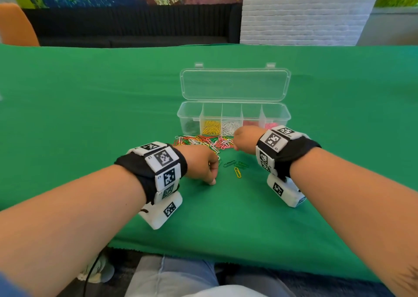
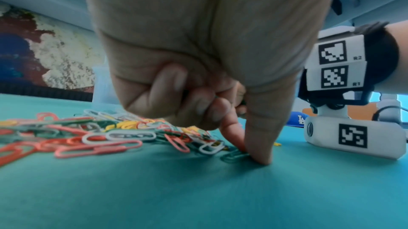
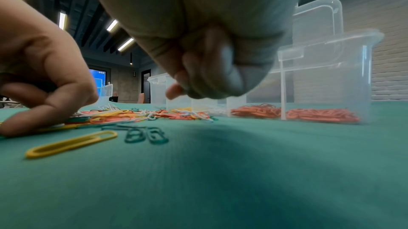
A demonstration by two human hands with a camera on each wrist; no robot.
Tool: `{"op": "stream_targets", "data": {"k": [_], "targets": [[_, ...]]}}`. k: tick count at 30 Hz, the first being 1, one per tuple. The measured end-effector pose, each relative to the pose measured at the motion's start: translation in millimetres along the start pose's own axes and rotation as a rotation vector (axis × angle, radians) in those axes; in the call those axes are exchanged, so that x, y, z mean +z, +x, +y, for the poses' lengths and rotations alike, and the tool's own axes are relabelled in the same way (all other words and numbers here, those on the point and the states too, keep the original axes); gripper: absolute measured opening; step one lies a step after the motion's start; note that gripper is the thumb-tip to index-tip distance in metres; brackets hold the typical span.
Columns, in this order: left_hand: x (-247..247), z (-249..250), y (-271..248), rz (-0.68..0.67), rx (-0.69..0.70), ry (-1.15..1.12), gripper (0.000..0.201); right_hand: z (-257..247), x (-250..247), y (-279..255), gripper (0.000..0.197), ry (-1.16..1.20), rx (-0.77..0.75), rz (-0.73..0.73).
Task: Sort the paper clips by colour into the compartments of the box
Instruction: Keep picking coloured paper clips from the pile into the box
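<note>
A clear box point(image 1: 280, 115) stands with its lid up; its compartments hold, left to right, green, yellow, white, red and pink clips. A mixed pile of paper clips point(image 1: 203, 141) lies in front of it. My left hand point(image 1: 212, 180) is at the pile's near edge, thumb and forefinger pinching a green clip point(image 2: 234, 156) against the cloth; something dark green shows among its other curled fingers. My right hand point(image 1: 245, 139) hovers as a fist over the pile's right end, close to the box point(image 3: 326, 79). It is blurred, and no clip shows in it.
Between my hands lie a loose yellow clip point(image 1: 237, 172) and a few green clips point(image 1: 235, 163). The green cloth runs wide on both sides and ends at the table's near edge point(image 1: 203, 251). A blue cap point(image 2: 297, 119) sits beyond my right wrist.
</note>
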State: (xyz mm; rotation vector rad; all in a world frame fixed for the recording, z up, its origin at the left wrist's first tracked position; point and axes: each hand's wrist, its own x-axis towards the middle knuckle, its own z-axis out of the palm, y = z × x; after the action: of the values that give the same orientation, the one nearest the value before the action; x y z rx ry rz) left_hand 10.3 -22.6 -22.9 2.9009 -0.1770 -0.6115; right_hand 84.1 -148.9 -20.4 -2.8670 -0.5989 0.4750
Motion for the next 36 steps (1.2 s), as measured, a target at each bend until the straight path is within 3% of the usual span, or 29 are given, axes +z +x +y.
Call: {"op": "stream_targets", "data": {"k": [3, 9, 15, 17, 21, 24, 29, 32, 34, 36], "targets": [[0, -1, 0, -0.033, -0.002, -0.009, 0.009, 7, 4, 2, 0.025, -0.099, 0.032, -0.020], [1, -5, 1, -0.035, 0.004, 0.006, 0.011, 13, 4, 6, 0.041, -0.197, 0.032, -0.079], [-13, -10, 0, 0.051, -0.030, -0.139, 0.014, 12, 5, 8, 0.036, -0.209, 0.016, -0.054], [-18, -10, 2, 0.066, -0.043, -0.336, 0.015, 11, 5, 7, 0.034, -0.197, 0.015, -0.047], [-23, -6, 9, 0.046, -0.043, -0.969, 0.016, 12, 3, 5, 0.036, -0.188, -0.002, -0.043], [-25, -6, 12, 0.062, -0.038, -1.088, 0.018, 13, 3, 6, 0.032, -0.198, -0.011, -0.081], [-25, -1, 16, 0.102, -0.124, -0.933, 0.020, 11, 3, 5, 0.030, -0.232, -0.034, -0.097], [-26, 12, 18, 0.025, -0.159, -0.515, 0.029, 10, 3, 5, 0.027, -0.231, -0.033, -0.090], [-25, 21, 19, 0.044, -0.136, -0.245, 0.032, 10, 3, 4, 0.027, -0.216, -0.032, -0.072], [-20, 25, 21, 0.076, -0.091, -0.127, 0.030, 11, 3, 2, 0.028, -0.205, -0.037, -0.059]]}}
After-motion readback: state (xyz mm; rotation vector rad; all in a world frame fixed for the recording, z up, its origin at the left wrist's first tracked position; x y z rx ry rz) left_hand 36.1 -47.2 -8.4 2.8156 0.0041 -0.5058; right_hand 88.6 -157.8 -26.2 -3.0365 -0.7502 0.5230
